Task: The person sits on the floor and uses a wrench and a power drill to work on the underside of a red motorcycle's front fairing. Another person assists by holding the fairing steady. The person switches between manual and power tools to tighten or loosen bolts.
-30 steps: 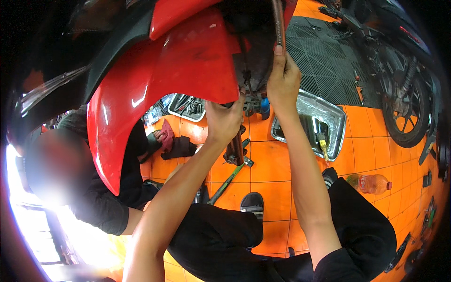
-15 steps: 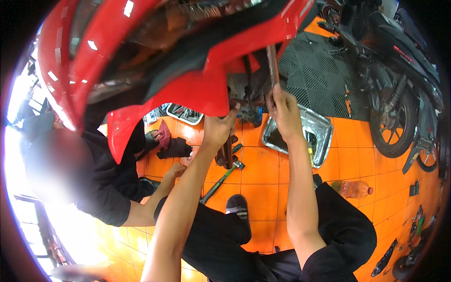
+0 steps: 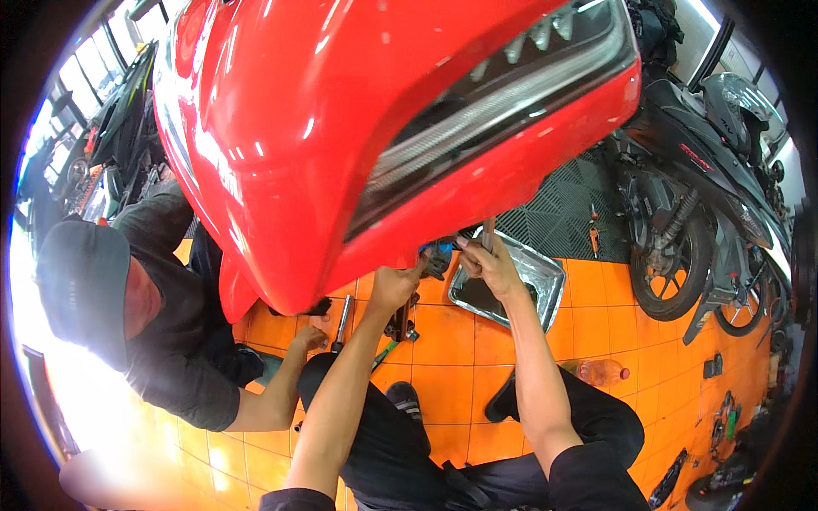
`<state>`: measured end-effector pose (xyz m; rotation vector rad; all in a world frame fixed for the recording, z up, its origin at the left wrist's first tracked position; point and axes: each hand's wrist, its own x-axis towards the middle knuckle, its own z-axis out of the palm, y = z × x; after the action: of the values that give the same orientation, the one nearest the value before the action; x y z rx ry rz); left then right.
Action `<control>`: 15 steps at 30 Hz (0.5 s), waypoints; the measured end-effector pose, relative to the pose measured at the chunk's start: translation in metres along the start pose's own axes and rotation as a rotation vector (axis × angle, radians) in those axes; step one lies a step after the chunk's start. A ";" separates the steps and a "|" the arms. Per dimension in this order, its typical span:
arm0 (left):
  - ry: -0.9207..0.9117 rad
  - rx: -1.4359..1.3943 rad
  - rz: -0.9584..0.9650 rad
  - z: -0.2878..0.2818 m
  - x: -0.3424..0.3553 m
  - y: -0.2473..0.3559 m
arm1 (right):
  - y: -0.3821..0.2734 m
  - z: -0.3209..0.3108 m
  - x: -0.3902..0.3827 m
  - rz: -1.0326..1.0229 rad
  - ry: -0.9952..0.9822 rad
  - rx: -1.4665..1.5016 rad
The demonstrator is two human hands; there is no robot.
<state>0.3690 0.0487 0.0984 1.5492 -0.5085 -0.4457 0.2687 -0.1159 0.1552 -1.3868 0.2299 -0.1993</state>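
The red front fairing (image 3: pixel 273 128) of a motorcycle, with its headlight (image 3: pixel 477 136), hangs over both my hands. My left hand (image 3: pixel 396 287) is closed under its lower edge, around a dark metal tube (image 3: pixel 399 322) whose lower end shows beneath the fingers. To the right, my right hand (image 3: pixel 494 266) wraps round a slim metal rod (image 3: pixel 488 232) that runs up behind the fairing. A blue and dark part (image 3: pixel 436 258) sits between the hands, its kind unclear. The upper ends of tube and rod are hidden by the fairing.
A metal tray (image 3: pixel 550 298) with dark liquid lies beyond my right hand. On the orange tiles are a green-handled hammer (image 3: pixel 388 351), a ratchet-like tool (image 3: pixel 342 324) and a plastic bottle (image 3: pixel 601 372). A co-worker (image 3: pixel 179 341) crouches at left; a dark motorcycle (image 3: pixel 682 213) stands at right.
The fairing now covers more of the upper view and hides more of the rod. Both hands appear lower and keep their grips. The ratchet-like tool has come into sight near the co-worker's hand.
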 end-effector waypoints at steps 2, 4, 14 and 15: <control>0.024 0.012 0.163 0.008 0.003 -0.022 | 0.014 0.002 -0.004 -0.022 0.255 -0.073; 0.037 -0.002 0.253 0.019 0.006 -0.040 | 0.031 0.000 -0.006 -0.101 0.478 -0.191; 0.076 -0.070 0.278 0.013 0.013 -0.023 | 0.034 0.023 0.013 -0.197 0.791 -0.447; 0.070 -0.043 0.240 0.007 0.016 -0.027 | 0.032 0.025 0.016 -0.183 0.764 -0.345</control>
<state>0.3792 0.0342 0.0714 1.4358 -0.6183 -0.2159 0.2911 -0.0910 0.1268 -1.6215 0.7995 -0.8783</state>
